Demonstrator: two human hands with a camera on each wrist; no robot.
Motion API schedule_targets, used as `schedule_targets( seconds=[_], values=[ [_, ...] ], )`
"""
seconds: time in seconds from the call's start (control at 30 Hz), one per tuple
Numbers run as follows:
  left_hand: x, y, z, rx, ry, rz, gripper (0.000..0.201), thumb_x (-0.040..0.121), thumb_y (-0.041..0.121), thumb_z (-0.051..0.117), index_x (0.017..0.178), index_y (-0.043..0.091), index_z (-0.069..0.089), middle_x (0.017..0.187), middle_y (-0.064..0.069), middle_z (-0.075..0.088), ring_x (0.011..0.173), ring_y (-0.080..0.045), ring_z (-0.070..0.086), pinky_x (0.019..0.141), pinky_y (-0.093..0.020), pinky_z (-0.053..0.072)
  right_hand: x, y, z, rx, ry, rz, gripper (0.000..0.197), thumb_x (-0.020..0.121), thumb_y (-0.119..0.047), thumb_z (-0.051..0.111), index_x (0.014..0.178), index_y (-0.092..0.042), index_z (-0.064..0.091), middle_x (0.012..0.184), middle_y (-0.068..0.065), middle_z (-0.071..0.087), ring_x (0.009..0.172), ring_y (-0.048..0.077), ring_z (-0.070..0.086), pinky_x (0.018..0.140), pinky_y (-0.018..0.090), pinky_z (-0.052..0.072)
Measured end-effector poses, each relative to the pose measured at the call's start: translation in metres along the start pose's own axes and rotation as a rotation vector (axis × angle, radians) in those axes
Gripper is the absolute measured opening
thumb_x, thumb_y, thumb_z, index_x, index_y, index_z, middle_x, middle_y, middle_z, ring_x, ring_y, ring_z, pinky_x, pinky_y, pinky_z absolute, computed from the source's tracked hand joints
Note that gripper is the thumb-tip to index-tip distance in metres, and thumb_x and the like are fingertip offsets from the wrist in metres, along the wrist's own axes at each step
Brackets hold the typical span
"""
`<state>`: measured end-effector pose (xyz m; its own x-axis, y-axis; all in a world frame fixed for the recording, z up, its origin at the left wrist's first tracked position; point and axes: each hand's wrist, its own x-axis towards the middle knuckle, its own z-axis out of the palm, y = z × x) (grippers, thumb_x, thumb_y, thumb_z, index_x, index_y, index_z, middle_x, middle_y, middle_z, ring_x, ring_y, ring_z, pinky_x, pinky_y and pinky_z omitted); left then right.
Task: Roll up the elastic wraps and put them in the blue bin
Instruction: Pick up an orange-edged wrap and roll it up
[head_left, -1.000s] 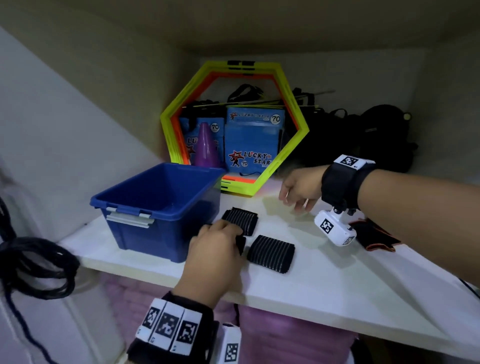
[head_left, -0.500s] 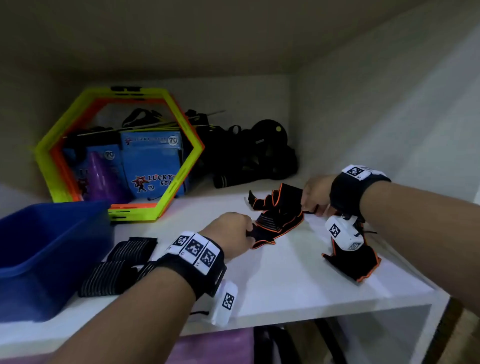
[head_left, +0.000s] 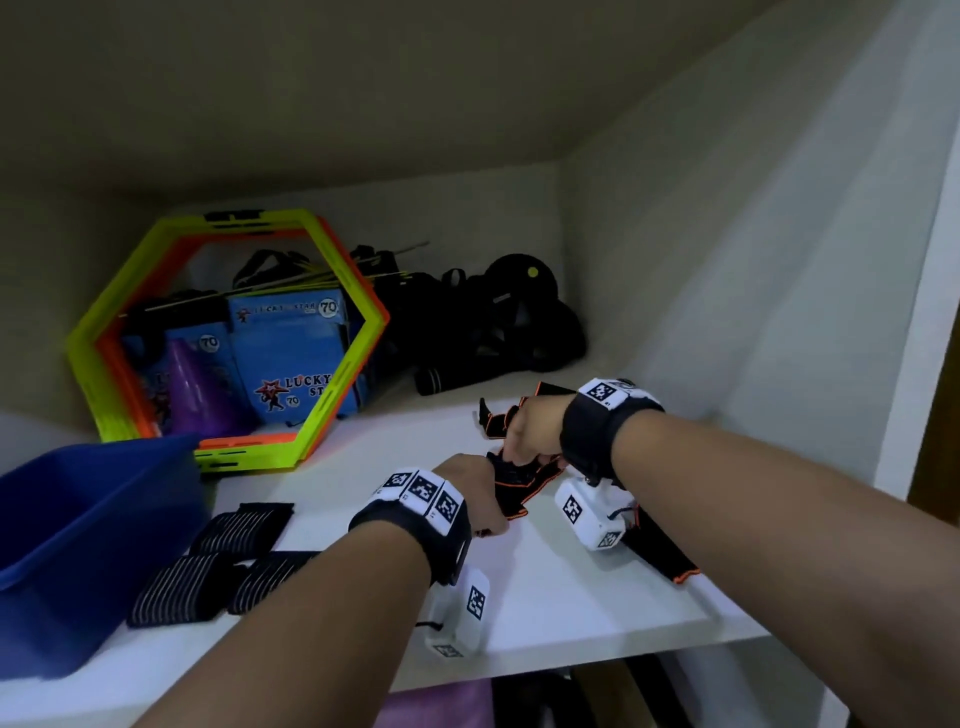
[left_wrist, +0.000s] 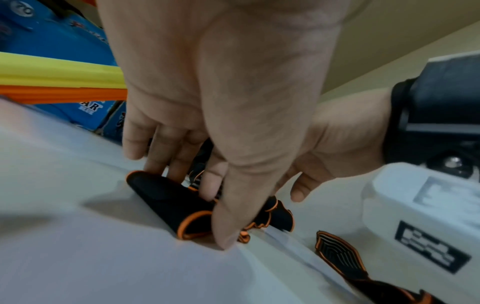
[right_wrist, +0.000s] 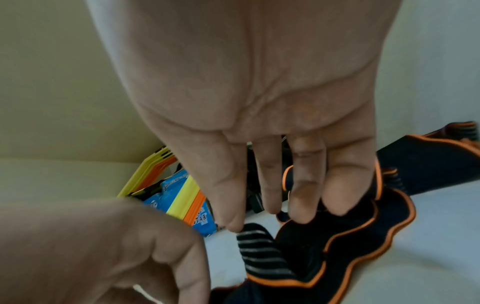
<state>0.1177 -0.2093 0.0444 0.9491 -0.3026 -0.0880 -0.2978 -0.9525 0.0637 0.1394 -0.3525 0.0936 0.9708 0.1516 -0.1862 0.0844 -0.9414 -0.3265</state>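
Observation:
A black elastic wrap with orange trim (head_left: 519, 486) lies bunched on the white shelf (head_left: 545, 597). My left hand (head_left: 475, 499) pinches its near, partly rolled end (left_wrist: 166, 197) between thumb and fingers (left_wrist: 207, 185). My right hand (head_left: 524, 436) is curled over the far part of the same wrap (right_wrist: 350, 236), its fingertips (right_wrist: 301, 214) on the cloth. A second orange-trimmed wrap (head_left: 660, 551) lies flat under my right wrist. Three rolled black striped wraps (head_left: 176, 587) sit beside the blue bin (head_left: 62, 623) at the left.
A yellow and orange hexagon frame (head_left: 337, 364) stands at the back, with blue boxes (head_left: 291, 353) and a purple cone (head_left: 195, 389) behind it. Dark straps and gear (head_left: 493, 322) fill the back right corner. The side wall (head_left: 753, 312) is close on the right.
My left hand left the rolled wraps by the bin and moved right to the orange-trimmed wrap. Since then my right hand has come closer to the left, bunching the wrap between them.

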Motion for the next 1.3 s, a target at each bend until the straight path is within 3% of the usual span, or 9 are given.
schedule_targets(
  seconds=[0.13,0.2,0.3,0.37,0.53,0.67,0.83,1.03,1.3],
  values=[
    [-0.007,-0.007,0.0,-0.097,0.0,-0.015,0.036,0.07,0.034,0.077,0.097,0.019,0.059,0.093,0.0,0.067,0.089,-0.021,0.064,0.071,-0.028,0.054,0.009,-0.01,0.013,-0.108,-0.053,-0.015,0.034,0.092,-0.027,0.065,0.12,-0.008,0.069,0.106,0.01,0.075,0.079,0.02,0.064,0.072,0.03,0.056],
    [-0.012,-0.014,-0.002,-0.146,0.001,-0.045,0.05,0.069,0.037,0.076,0.11,0.018,0.054,0.101,-0.001,0.065,0.092,-0.02,0.064,0.074,-0.032,0.055,0.014,-0.009,0.017,-0.071,-0.024,-0.016,0.031,0.089,-0.025,0.069,0.111,-0.004,0.072,0.099,0.011,0.075,0.068,0.02,0.064,0.061,0.027,0.053],
    [-0.017,-0.028,-0.005,-0.246,0.034,-0.063,0.068,0.064,0.038,0.073,0.124,0.028,0.043,0.103,0.001,0.061,0.09,-0.017,0.063,0.073,-0.032,0.056,0.018,-0.003,0.013,0.077,0.08,-0.049,0.022,0.081,-0.019,0.075,0.097,-0.004,0.075,0.093,0.011,0.076,0.077,0.023,0.071,0.073,0.035,0.061],
    [-0.021,-0.035,-0.011,-0.293,0.105,-0.059,0.077,0.061,0.038,0.072,0.13,0.038,0.04,0.109,-0.001,0.054,0.09,-0.02,0.063,0.079,-0.033,0.057,0.02,-0.003,0.004,0.178,0.155,-0.091,0.009,0.079,-0.015,0.074,0.087,-0.014,0.072,0.083,0.003,0.071,0.073,0.017,0.068,0.065,0.03,0.058],
    [-0.036,-0.051,-0.045,-0.361,0.398,0.0,0.036,0.071,0.034,0.081,0.096,0.028,0.056,0.094,0.0,0.06,0.085,-0.019,0.061,0.065,-0.029,0.046,0.013,-0.016,-0.021,0.393,0.396,-0.139,0.013,0.086,-0.006,0.058,0.08,-0.011,0.069,0.075,0.009,0.065,0.079,0.035,0.07,0.073,0.045,0.06],
    [-0.053,-0.065,-0.075,-0.414,0.495,0.031,0.049,0.07,0.054,0.085,0.077,0.02,0.05,0.069,0.004,0.057,0.063,-0.013,0.053,0.055,-0.029,0.037,0.005,-0.019,-0.052,0.516,0.565,-0.239,0.018,0.085,-0.007,0.062,0.073,-0.017,0.071,0.071,-0.001,0.067,0.076,0.023,0.067,0.08,0.042,0.06],
    [-0.071,-0.078,-0.096,-0.437,0.592,0.071,0.05,0.072,0.054,0.083,0.08,0.011,0.06,0.079,-0.006,0.063,0.07,-0.019,0.061,0.057,-0.032,0.046,-0.013,-0.028,-0.087,0.649,0.716,-0.252,0.026,0.089,0.004,0.051,0.088,-0.006,0.075,0.075,0.008,0.066,0.057,0.015,0.059,0.043,0.017,0.05],
    [-0.087,-0.089,-0.096,-0.603,0.524,0.104,0.021,0.087,0.028,0.077,0.091,0.013,0.062,0.082,-0.008,0.069,0.066,-0.018,0.07,0.057,-0.034,0.061,-0.017,-0.013,-0.089,0.325,0.566,-0.057,0.015,0.089,-0.013,0.06,0.097,-0.004,0.071,0.085,0.01,0.065,0.08,0.027,0.063,0.071,0.034,0.054],
    [-0.101,-0.104,-0.087,-0.616,0.421,0.133,0.002,0.097,0.016,0.063,0.098,0.018,0.064,0.094,-0.01,0.071,0.084,-0.026,0.073,0.076,-0.048,0.062,0.006,0.029,-0.032,-0.138,0.347,0.213,0.025,0.072,-0.031,0.065,0.085,-0.011,0.064,0.067,0.004,0.064,0.062,0.022,0.065,0.063,0.027,0.056]
  ],
)
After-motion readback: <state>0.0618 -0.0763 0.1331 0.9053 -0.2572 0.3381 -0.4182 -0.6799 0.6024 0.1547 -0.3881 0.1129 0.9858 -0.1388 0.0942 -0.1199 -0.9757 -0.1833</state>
